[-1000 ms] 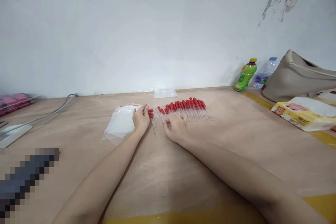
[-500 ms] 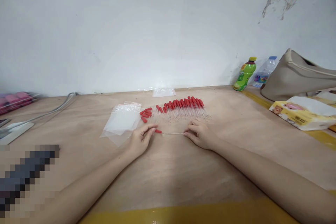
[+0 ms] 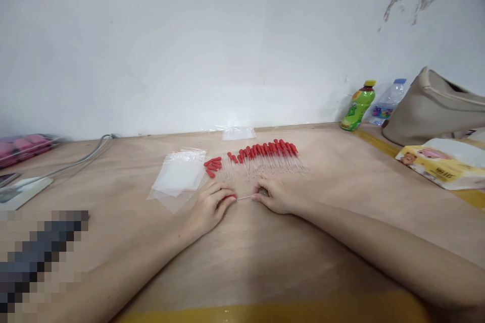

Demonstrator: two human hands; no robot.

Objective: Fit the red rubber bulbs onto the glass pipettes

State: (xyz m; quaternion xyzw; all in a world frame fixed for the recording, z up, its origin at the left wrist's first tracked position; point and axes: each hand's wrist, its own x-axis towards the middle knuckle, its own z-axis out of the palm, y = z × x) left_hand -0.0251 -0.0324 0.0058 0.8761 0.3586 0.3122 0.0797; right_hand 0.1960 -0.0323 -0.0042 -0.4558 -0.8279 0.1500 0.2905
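My left hand (image 3: 212,208) pinches a red rubber bulb (image 3: 234,196), mostly covered by the fingers. Thumb and fingertips of my right hand (image 3: 277,197) close on the far end of a thin clear dropper tube (image 3: 244,197). The tube lies level between the hands and reaches the bulb; whether it is inside the bulb is hidden. Beyond the hands lies a row of droppers with red bulbs (image 3: 271,148), their clear tubes pointing toward me. Several loose red bulbs (image 3: 214,163) and a few bare tubes (image 3: 228,167) lie left of the row.
Clear zip bags (image 3: 178,174) lie left of the bulbs, and another bag (image 3: 238,133) is by the wall. At right stand a green bottle (image 3: 358,108), a water bottle (image 3: 388,103), a grey bag (image 3: 420,108) and a tissue pack (image 3: 435,166). A cable (image 3: 89,154) runs at left.
My hands have come closer together, closing the gap between bulb and tube. The right hand moved left with the tube, and the left hand moved slightly right. The view shifted a little.
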